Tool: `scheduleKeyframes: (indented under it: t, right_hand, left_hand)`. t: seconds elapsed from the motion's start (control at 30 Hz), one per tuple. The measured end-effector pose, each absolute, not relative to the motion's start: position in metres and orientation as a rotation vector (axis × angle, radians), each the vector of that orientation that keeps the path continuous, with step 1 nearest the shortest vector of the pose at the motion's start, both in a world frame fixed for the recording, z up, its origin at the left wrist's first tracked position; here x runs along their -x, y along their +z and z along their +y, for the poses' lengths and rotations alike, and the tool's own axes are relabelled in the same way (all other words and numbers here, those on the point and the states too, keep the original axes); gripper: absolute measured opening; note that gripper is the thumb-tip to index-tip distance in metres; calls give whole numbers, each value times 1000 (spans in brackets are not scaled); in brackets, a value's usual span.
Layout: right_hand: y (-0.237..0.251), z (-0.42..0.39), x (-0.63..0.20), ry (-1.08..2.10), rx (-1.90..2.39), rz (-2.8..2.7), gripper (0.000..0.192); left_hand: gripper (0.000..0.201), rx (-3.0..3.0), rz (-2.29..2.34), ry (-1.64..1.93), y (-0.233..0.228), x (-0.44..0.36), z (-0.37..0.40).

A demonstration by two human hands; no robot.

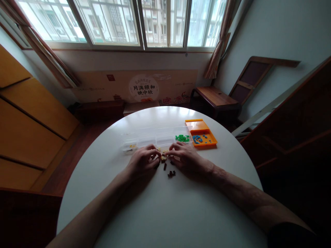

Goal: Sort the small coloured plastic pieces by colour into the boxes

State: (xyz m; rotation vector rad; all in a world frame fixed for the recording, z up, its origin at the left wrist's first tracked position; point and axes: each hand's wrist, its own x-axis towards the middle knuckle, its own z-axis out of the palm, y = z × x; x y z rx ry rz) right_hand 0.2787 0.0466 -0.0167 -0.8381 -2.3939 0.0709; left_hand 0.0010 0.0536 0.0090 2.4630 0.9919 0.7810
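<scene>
A small cluster of tiny yellow and dark plastic building bricks (163, 158) lies on the round white table (165, 213), directly between the two hands. The left hand (143, 162) and the right hand (184, 157) rest on the table with their fingertips brought together at this cluster, and both seem to pinch it; the pieces are too small to tell exactly which finger touches which brick. A few loose dark brown bricks (171, 173) lie just beside the hands, on the side nearer to the person.

Just behind the hands stands a long clear plastic sorting box with several compartments (155, 137). One compartment at its right end holds small green bricks (182, 138), and the compartment at its left end holds a few yellow bricks (132, 146). Touching the right end of the box lies a flat orange plastic tray (199, 125) with small blue bricks (198, 139) scattered in it.

Beyond the table, a dark wooden chair (216, 98) stands near the wall under the large window (124, 20).
</scene>
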Motion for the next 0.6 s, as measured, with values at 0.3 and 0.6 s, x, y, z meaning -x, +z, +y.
scheduleKeyframes:
  t: [0.3,0.6]
  right_hand:
    - [-15,46,-279,142,829,-2352,5]
    - [-24,53,-282,308,820,-2268,5]
  left_hand:
    - [12,-2392,1028,755,12,-2,54]
    - [13,-2478,1015,754,6,-4,56]
